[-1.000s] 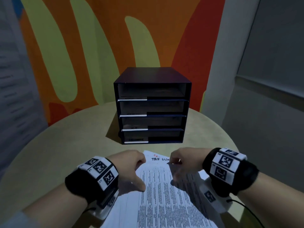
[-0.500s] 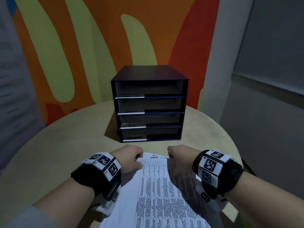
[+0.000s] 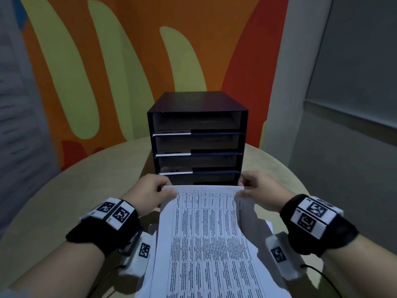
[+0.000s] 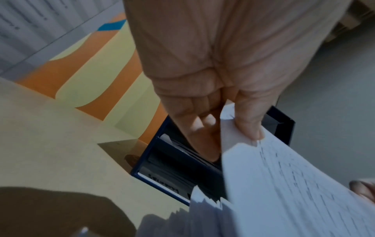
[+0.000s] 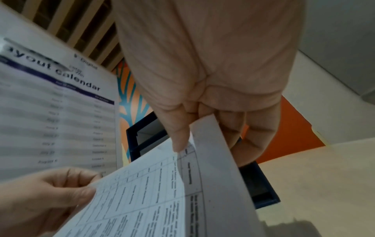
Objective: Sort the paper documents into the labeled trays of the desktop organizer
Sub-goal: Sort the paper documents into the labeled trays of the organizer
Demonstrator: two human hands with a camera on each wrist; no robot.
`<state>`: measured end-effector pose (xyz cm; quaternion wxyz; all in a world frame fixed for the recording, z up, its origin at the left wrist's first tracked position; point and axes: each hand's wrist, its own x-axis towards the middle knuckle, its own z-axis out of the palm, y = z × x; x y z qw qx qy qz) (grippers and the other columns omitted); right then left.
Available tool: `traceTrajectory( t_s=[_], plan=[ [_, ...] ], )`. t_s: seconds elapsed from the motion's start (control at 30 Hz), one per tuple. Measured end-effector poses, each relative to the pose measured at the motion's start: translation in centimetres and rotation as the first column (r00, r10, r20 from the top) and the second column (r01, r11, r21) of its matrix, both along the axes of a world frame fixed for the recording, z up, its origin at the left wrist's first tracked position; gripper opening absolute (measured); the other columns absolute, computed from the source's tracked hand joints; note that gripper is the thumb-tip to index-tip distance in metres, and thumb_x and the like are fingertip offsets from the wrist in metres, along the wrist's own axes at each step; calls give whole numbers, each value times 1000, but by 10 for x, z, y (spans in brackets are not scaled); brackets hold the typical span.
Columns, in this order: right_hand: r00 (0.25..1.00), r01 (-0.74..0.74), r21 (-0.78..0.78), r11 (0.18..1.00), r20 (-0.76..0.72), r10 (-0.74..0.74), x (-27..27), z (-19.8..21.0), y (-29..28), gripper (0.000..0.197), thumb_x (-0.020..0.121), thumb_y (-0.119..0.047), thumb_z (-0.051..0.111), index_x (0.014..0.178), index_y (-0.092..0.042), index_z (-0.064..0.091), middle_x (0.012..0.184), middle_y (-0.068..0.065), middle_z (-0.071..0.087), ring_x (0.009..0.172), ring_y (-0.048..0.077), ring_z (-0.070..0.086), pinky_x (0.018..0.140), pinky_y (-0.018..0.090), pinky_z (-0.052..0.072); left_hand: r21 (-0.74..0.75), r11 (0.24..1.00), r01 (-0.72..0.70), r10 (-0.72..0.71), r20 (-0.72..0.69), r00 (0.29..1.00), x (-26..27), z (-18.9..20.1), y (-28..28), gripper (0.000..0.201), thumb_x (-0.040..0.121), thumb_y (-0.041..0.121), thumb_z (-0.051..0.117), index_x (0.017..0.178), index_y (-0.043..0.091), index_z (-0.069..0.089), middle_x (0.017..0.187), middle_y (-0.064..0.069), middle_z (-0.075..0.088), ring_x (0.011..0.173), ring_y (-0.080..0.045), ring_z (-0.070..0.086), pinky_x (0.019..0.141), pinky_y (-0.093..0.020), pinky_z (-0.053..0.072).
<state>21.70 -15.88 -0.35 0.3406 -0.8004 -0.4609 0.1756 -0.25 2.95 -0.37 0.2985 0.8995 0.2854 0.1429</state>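
Nearest the person, a loose stack of white printed papers (image 3: pixel 253 229) lies on the round beige desk (image 3: pixel 53 201). Lifted above it is a white sheet printed with a ruled table of text (image 3: pixel 206 233), held by its far corners. The left hand (image 3: pixel 150 192) pinches the far left corner between thumb and curled fingers (image 4: pixel 205 133); the right hand (image 3: pixel 260 190) pinches the far right corner the same way, thumb on top. Just beyond the sheet's far edge stands the dark navy four-tray desktop organizer (image 3: pixel 197 138), each tray front carrying a white label strip. Behind it rises an orange wall with pale green shapes (image 3: pixel 120 61).
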Motion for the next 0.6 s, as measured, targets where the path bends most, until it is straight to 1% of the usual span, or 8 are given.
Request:
traceTrajectory(
  t_s=[0.13, 0.23, 0.3, 0.37, 0.4, 0.5, 0.57, 0.6],
  plan=[
    [995, 72, 20, 997, -67, -71, 3, -9, -2, 15, 86, -7, 66, 79, -10, 53, 71, 10, 56, 64, 23, 57, 58, 39, 52, -79, 996, -35, 39, 55, 998, -1, -12, 6, 25, 93, 37, 61, 84, 14, 62, 86, -6, 70, 81, -24, 67, 79, -46, 55],
    [978, 169, 75, 983, -136, -158, 6, -15, 0, 11, 86, -7, 65, 84, -11, 54, 81, 18, 65, 74, 34, 66, 67, 49, 56, -112, 993, -46, 57, 100, 993, 4, -22, 7, 15, 95, 26, 60, 87, 14, 61, 83, -5, 70, 78, -22, 67, 74, -38, 54],
    [943, 226, 93, 970, -269, -194, 7, -17, 0, 15, 86, -7, 66, 92, -13, 53, 89, 18, 67, 80, 35, 68, 68, 50, 57, -120, 990, -71, 87, 134, 987, 9, -26, 7, 14, 96, 25, 57, 88, 14, 59, 78, -6, 68, 74, -22, 66, 68, -34, 51],
    [909, 209, 33, 977, -376, -181, 7, -21, -2, 26, 85, -7, 69, 102, -16, 51, 96, 14, 67, 85, 32, 69, 72, 48, 57, -161, 982, -94, 122, 173, 977, 14, -27, 10, 14, 98, 26, 55, 92, 14, 60, 78, -3, 69, 73, -20, 66, 70, -33, 50],
    [905, 183, -12, 983, -388, -173, 7, -23, -3, 31, 84, -6, 70, 106, -16, 51, 97, 13, 67, 87, 32, 69, 74, 47, 57, -182, 978, -106, 138, 173, 975, 16, -28, 12, 15, 98, 27, 54, 95, 13, 60, 79, -3, 69, 73, -20, 66, 71, -34, 51],
    [930, 161, -114, 980, -316, -189, 10, -30, -4, 36, 81, -5, 72, 110, -13, 52, 97, 10, 66, 90, 28, 67, 76, 43, 56, -175, 975, -138, 157, 98, 983, 24, -34, 21, 22, 96, 30, 56, 97, 9, 57, 71, -12, 61, 63, -25, 58, 65, -32, 45],
    [944, 164, -187, 968, -255, -209, 12, -36, -3, 36, 80, -9, 75, 107, -12, 53, 99, 8, 66, 92, 26, 66, 78, 41, 56, -176, 974, -146, 146, -10, 989, 30, -38, 22, 15, 95, 25, 60, 100, 11, 55, 67, -3, 57, 59, -16, 54, 60, -27, 43],
    [955, 160, -231, 960, -209, -209, 12, -38, -2, 35, 79, -12, 76, 106, -12, 53, 99, 6, 65, 93, 24, 65, 79, 39, 56, -167, 976, -141, 129, -81, 988, 32, -40, 23, 15, 94, 23, 62, 103, 14, 54, 70, 2, 58, 61, -12, 55, 59, -25, 42]
  ],
)
